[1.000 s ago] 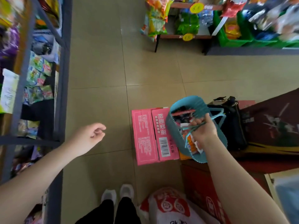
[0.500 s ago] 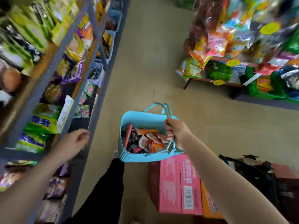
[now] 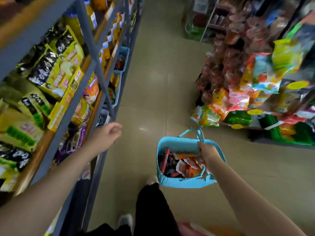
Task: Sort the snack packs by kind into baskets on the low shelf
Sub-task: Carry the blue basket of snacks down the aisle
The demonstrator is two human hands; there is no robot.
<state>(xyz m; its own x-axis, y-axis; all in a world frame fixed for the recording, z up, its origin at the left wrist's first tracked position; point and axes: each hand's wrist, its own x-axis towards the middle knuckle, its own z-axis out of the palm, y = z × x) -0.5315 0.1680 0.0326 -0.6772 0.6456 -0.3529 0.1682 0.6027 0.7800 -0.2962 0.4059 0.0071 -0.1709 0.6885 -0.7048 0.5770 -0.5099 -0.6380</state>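
Head view: blurred throughout, print on the shelf packs unreadable, right-hand display [image 3: 255, 86] smeared into colour, forearms cut off at the lower edge. Snack packs [image 3: 180, 163] heaped red, orange and dark inside the blue basket [image 3: 184, 183], kinds impossible to tell apart, some hidden under the wrist. Right hand [image 3: 207, 155] closed around the basket's blue handles [image 3: 197, 133], carrying it above the tiled floor [image 3: 153, 82] in the aisle. Left hand [image 3: 106, 136] loosely curled, holding nothing, hovering just beside the grey shelf frame [image 3: 95, 62]; contact with it unclear. Further blue baskets [image 3: 123, 55] set on the low shelf farther along, contents hard to make out.
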